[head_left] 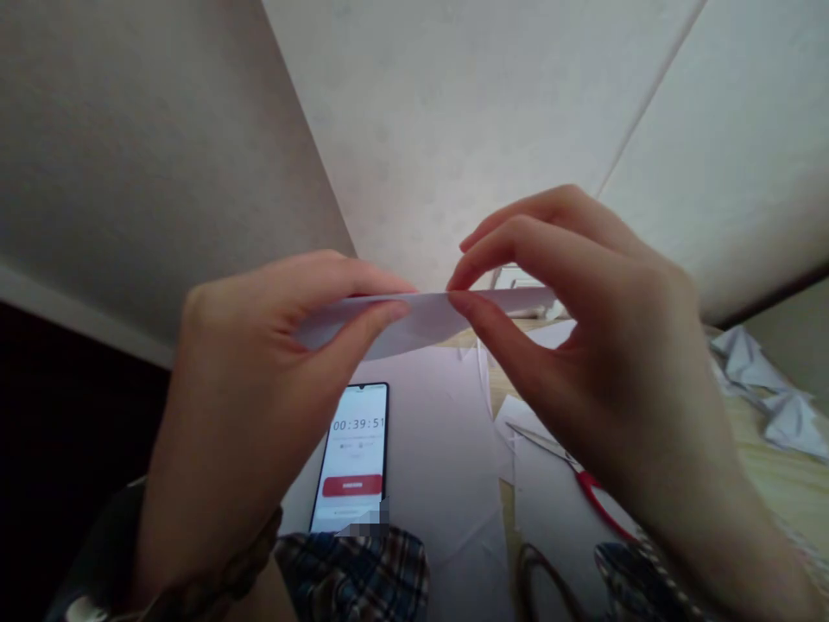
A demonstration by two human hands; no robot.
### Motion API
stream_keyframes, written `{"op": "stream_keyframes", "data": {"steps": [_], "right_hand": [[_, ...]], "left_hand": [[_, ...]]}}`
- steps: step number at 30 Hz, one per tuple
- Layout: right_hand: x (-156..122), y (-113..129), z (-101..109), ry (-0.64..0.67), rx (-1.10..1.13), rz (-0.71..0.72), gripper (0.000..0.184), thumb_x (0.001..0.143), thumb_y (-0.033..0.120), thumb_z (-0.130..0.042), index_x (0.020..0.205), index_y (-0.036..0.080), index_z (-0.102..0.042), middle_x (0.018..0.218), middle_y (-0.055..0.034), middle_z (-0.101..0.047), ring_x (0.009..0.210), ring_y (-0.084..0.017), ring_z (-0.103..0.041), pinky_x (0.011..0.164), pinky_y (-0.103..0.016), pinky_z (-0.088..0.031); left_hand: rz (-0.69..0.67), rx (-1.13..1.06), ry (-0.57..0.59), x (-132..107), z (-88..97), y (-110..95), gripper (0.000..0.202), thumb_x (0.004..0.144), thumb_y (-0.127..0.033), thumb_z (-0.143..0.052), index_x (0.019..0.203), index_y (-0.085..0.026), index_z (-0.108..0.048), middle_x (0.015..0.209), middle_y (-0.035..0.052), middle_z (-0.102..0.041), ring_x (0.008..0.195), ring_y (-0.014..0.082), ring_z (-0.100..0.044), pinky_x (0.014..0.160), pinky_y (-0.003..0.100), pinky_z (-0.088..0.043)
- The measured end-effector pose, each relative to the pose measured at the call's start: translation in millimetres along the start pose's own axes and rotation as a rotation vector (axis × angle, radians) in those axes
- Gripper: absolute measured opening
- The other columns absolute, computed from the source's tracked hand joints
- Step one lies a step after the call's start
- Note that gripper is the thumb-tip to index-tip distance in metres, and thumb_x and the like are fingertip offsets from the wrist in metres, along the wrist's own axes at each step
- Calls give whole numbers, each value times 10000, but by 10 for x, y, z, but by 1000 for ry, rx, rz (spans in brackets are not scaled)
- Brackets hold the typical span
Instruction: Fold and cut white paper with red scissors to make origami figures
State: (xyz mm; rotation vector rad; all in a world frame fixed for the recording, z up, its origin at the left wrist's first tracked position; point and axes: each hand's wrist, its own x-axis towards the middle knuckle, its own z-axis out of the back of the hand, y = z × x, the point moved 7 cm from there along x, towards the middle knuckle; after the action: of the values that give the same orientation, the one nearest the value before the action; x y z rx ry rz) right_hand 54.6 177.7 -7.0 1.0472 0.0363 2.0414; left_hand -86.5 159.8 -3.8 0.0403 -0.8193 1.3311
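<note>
In the pinch of both hands (246, 354) (618, 320), white paper (428, 321) lies nearly level.

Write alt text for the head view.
A person's left hand and right hand pinch white paper raised in front of them. Below lie a phone reading 00:39:51 and red-handled scissors; folded papers sit at far right.

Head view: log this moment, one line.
left hand, right hand: pinching white paper sheet; below: black-edged rectangular phone, red-handled metal scissors
</note>
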Motion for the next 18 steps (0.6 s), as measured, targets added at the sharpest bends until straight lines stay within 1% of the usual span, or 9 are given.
{"op": "stream_keyframes", "data": {"steps": [3,5,7,10,13,16,18], "right_hand": [[21,-2,-88,13,8,7,188,831,116,-595,810,302,-617,979,-52,-653,1003,-274,-599,864,-448,-480],[15,-20,-113,11,11,11,181,825,112,-600,808,292,-609,979,-49,-646,995,-267,-600,868,-448,-475],[6,-29,-119,5,15,12,166,823,115,-606,803,281,-599,978,-49,-642,980,-261,-599,866,-449,-472],[-3,-11,-109,-3,32,9,147,822,110,-604,803,256,-590,979,-54,-643,965,-250,-598,866,-446,-466],[-16,-4,-58,-33,44,3,116,824,123,-592,803,237,-588,974,-50,-648,951,-251,-607,863,-447,-458],[-46,-50,32,-64,49,-15,102,821,127,-582,788,223,-581,953,-52,-654,942,-256,-615,826,-438,-460],[-75,-80,88,-58,53,-26,101,816,118,-582,787,213,-575,953,-61,-654,954,-255,-610,818,-432,-459]], "left_hand": [[-11,-42,30,4,-25,70,144,849,-217,-622,793,-290,-732,739,-135,-715,656,56,-616,627,148,-435],[5,-39,25,9,-21,109,153,860,-228,-607,798,-288,-734,723,-131,-713,620,54,-605,577,146,-426],[29,-23,6,9,-4,134,125,845,-244,-627,787,-278,-732,695,-124,-708,587,59,-599,540,151,-418],[52,-28,9,1,-1,129,71,809,-269,-672,758,-272,-722,671,-119,-700,591,67,-611,538,155,-424],[57,-73,9,-4,7,82,51,787,-257,-694,740,-270,-710,685,-118,-700,616,71,-627,547,159,-433],[6,-106,-2,6,21,-29,89,773,-185,-693,716,-253,-702,689,-113,-698,618,67,-622,596,163,-447],[-24,-122,2,17,10,-112,113,761,-143,-690,695,-235,-691,697,-104,-698,630,68,-623,626,162,-452]]}}
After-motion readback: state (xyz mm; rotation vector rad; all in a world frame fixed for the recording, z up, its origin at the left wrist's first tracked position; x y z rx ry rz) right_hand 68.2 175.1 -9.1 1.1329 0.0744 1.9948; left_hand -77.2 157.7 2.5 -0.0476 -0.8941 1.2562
